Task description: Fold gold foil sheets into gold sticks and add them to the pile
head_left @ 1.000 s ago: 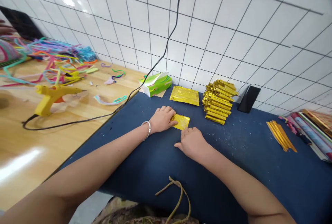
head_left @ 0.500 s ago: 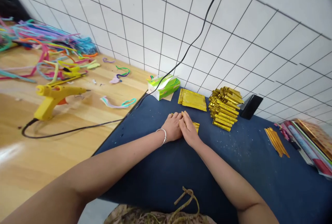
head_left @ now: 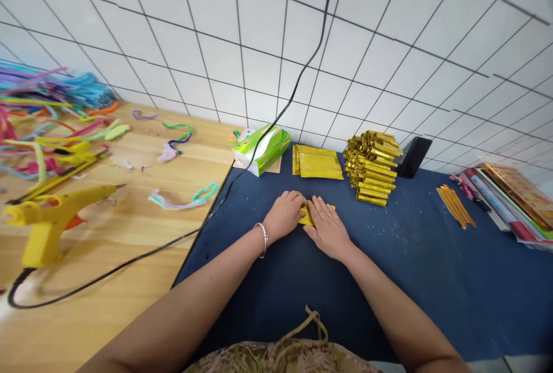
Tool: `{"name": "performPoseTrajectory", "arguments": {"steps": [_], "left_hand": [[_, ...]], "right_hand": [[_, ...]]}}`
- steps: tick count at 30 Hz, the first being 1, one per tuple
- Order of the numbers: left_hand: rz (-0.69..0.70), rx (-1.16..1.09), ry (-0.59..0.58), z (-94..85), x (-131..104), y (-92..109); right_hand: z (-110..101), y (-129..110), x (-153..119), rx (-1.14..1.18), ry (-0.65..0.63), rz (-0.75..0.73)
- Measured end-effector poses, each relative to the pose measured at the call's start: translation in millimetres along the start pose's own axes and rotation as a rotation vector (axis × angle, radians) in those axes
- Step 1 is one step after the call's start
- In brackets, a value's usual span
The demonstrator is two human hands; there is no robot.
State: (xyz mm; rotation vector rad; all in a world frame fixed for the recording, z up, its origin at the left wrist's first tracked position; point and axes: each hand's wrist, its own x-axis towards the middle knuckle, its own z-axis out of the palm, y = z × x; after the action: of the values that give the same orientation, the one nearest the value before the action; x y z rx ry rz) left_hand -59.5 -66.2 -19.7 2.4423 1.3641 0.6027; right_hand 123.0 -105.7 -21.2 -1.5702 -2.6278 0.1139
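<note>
On the dark blue table top lies a small piece of gold foil paper (head_left: 306, 217), mostly covered by my hands. My left hand (head_left: 285, 213), with a silver bangle at the wrist, has its fingers curled on the paper's left end. My right hand (head_left: 328, 224) rests flat on the paper with its fingers stretched out. Just beyond them lies a flat stack of gold foil sheets (head_left: 320, 163). Right of that stack is a pile of narrow folded gold foil strips (head_left: 371, 168).
A green tissue pack (head_left: 263, 151) and a black phone (head_left: 415, 157) stand near the tiled wall. To the right are orange-gold strips (head_left: 455, 206) and books (head_left: 514, 203). A yellow glue gun (head_left: 47, 220) with a black cord and colourful pipe cleaners (head_left: 56, 94) lie on the wooden table.
My hands have moved apart, showing some gold foil between them. The left fingers have curled at the paper's left end, and the right hand has flattened on it. The view has shifted.
</note>
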Motion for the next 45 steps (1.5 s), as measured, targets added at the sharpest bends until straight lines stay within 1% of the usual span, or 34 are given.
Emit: {"name": "performPoseTrajectory", "arguments": {"steps": [5, 10, 14, 18, 20, 22, 28, 31, 35, 38, 45], "left_hand": [[-0.021, -0.011, 0.019, 4.4, 2, 0], [-0.068, 0.025, 0.052, 9.3, 1, 8], [-0.092, 0.065, 0.052, 12.6, -1, 18], [-0.113, 0.198, 0.053, 15.2, -5, 30], [-0.106, 0.272, 0.05, 15.5, -7, 34], [-0.091, 0.298, 0.048, 14.8, -10, 36], [-0.058, 0.264, 0.055, 10.3, -15, 37], [-0.002, 0.26, 0.072, 13.2, -17, 39], [0.092, 0.267, -0.008, 21.9, -20, 38], [0.088, 0.298, -0.044, 23.3, -23, 32], [0.063, 0.324, -0.054, 14.3, -28, 23]], "right_hand": [[-1, 5, -2, -0.035, -0.029, -0.014], [-3, 9, -8, -0.039, -0.026, -0.012], [-2, 13, -13, -0.021, -0.01, -0.007], [1, 15, -16, 0.005, 0.012, 0.0], [1, 15, -18, 0.019, 0.022, -0.003], [1, 15, -19, 0.025, 0.03, -0.006], [1, 14, -21, 0.016, 0.051, -0.004], [2, 14, -20, 0.011, 0.06, 0.001], [1, 14, -20, 0.012, 0.06, -0.001], [1, 14, -20, 0.011, 0.069, -0.018], [-2, 18, -19, 0.002, 0.04, -0.056]]}}
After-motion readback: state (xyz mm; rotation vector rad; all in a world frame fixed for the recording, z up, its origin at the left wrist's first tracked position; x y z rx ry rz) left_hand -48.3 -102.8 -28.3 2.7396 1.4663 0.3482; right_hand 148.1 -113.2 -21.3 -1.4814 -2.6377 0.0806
